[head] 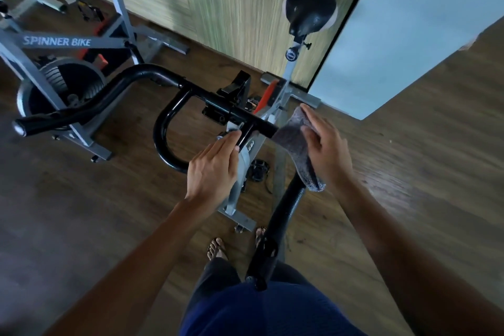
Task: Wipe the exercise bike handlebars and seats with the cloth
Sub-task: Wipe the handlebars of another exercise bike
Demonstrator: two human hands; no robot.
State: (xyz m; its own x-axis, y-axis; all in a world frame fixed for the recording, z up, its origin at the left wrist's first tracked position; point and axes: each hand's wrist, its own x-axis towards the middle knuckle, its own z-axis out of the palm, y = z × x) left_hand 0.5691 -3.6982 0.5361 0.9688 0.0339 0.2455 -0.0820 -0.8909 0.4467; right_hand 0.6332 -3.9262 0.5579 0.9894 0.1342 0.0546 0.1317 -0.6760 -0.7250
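The black handlebars [174, 84] of the near exercise bike stretch across the middle of the view. A grey cloth [296, 142] is draped over the bend of the right bar. My right hand [326, 144] grips the cloth around that bar. My left hand [214, 169] rests with straight fingers on the inner loop of the handlebars, near the centre clamp. The bike's black seat [309, 9] stands beyond, close to the wall.
A second grey bike marked SPINNER BIKE [57, 41] stands at the left with its flywheel [64, 84]. A greenish wall [231, 3] and a pale door [414, 30] lie behind. My bare feet [216, 248] are on the wooden floor [409, 172].
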